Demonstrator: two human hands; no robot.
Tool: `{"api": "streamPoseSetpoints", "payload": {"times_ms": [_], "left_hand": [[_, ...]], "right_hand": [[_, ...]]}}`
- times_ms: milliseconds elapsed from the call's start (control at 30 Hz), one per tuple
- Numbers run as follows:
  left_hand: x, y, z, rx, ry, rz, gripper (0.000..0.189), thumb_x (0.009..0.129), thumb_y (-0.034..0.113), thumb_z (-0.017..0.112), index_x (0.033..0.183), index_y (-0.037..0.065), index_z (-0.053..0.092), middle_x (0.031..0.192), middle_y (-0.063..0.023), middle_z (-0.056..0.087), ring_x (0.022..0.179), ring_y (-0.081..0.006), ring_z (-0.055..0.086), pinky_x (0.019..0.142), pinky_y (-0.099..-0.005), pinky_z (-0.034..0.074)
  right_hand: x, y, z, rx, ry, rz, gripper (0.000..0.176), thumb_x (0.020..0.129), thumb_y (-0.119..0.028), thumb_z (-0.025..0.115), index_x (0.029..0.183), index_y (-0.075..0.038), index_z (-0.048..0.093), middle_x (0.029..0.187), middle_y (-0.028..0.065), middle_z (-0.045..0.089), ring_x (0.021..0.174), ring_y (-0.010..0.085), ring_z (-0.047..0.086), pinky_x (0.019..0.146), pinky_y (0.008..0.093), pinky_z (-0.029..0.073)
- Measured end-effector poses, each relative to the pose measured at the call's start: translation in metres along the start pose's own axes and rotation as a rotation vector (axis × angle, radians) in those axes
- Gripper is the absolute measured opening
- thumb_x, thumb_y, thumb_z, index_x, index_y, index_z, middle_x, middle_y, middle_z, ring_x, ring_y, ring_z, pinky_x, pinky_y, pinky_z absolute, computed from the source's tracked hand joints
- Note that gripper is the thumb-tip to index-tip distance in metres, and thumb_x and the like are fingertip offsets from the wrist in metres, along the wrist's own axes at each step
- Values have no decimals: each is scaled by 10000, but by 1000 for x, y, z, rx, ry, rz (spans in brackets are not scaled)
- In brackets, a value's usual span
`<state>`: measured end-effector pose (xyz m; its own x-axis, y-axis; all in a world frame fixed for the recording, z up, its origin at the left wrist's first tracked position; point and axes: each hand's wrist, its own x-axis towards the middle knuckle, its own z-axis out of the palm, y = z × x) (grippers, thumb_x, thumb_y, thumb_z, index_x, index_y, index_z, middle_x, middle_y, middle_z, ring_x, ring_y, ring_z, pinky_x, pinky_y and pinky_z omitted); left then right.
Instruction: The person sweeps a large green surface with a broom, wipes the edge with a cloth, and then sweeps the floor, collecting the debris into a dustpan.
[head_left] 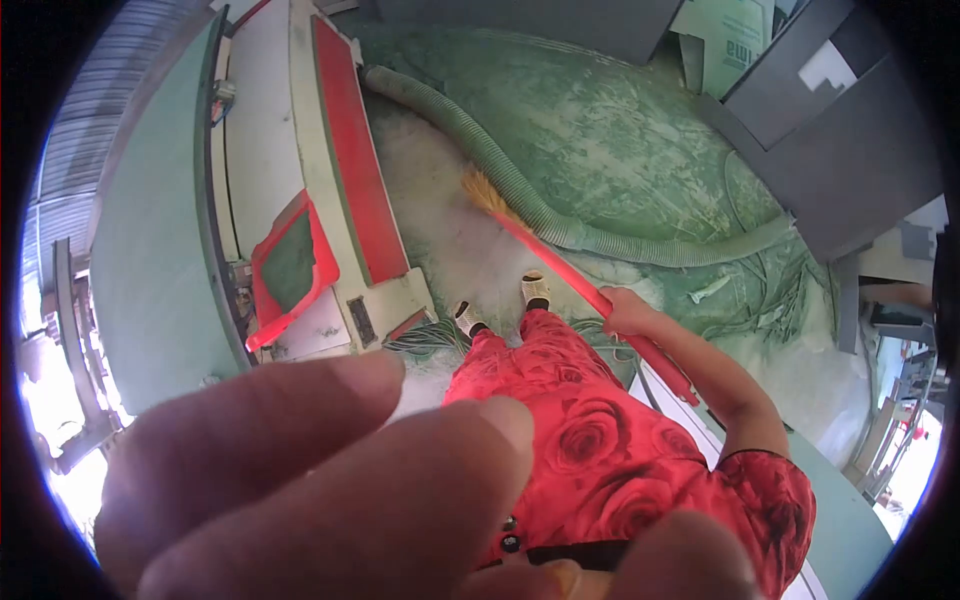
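My right hand is closed around the red handle of a broom, out to the right of my body. Its yellow-brown bristles rest on or just above the dusty floor, beside a grey corrugated hose. Very near the camera, my left hand fills the lower part of the view. Its fingers are apart, and I see nothing held between them. The rest of that hand lies outside the view.
A ribbed hose curves over the dusty green floor. Left stands a white machine with red panels; cables lie by its base. Dark grey panels stand on the right, with more cables below.
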<state>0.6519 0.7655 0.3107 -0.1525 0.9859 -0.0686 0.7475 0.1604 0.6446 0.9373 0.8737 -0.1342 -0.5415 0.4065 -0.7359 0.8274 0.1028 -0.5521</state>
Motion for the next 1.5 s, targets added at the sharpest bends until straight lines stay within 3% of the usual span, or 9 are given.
{"api": "streamPoseSetpoints", "payload": {"times_ms": [300,367,433,500,633,833,1167,1400,1500], "left_hand": [[2,19,-20,64,-182,-268,474,733,326,665,1085,96,446,986,-96,527,972,-197,395,807,-331,380],[21,-46,16,-165,26,693,368,677,199,629,982,53,484,846,-127,533,625,-254,500,547,-367,402],[13,-30,56,-65,521,202,67,596,58,550,660,64,530,653,-81,547,592,-224,530,554,-330,463],[12,-63,73,-54,526,178,200,547,-37,564,742,0,535,763,-149,592,659,-264,565,609,-324,456],[-17,-143,114,-210,108,-242,506,639,-88,550,1136,7,551,1009,-114,571,722,-163,561,648,-261,459],[-154,-312,247,-383,-198,-843,563,704,-71,491,1240,101,508,995,-88,554,641,-107,530,577,-225,433],[-390,-473,349,-708,-350,-1173,466,771,87,588,1229,62,502,812,-75,670,716,-103,621,653,-264,515],[-322,-453,324,-451,-423,-789,491,752,67,579,1233,37,485,714,-28,616,627,-133,606,574,-251,508],[-258,-400,307,-925,-80,-1305,493,743,16,542,1231,13,477,698,-35,583,586,-152,593,531,-255,503]], "right_hand": [[-14,29,-57,467,40,195,627,540,40,671,1150,21,527,684,112,581,472,186,570,406,312,458],[-19,45,-77,482,76,218,637,546,37,667,1165,14,521,681,113,584,473,180,568,414,306,463],[-26,54,-94,496,112,243,646,552,33,664,1180,7,515,677,114,586,475,174,566,421,300,468],[-34,52,-106,541,211,222,640,555,36,653,1180,12,513,668,111,579,467,169,562,409,299,460],[-58,43,-114,541,277,156,644,565,42,642,1193,6,504,660,102,570,458,161,552,402,296,452],[-119,7,-109,588,162,208,661,571,57,638,1210,1,481,683,108,573,474,164,553,420,295,461],[-147,68,-79,493,24,441,629,569,43,634,1180,50,487,680,115,583,479,166,563,409,289,461],[-178,108,-119,378,443,547,688,551,55,620,1219,43,456,667,131,574,446,190,555,389,307,450],[-203,94,-128,412,502,539,707,553,62,617,1237,35,439,687,137,576,467,190,563,392,306,454]]}}
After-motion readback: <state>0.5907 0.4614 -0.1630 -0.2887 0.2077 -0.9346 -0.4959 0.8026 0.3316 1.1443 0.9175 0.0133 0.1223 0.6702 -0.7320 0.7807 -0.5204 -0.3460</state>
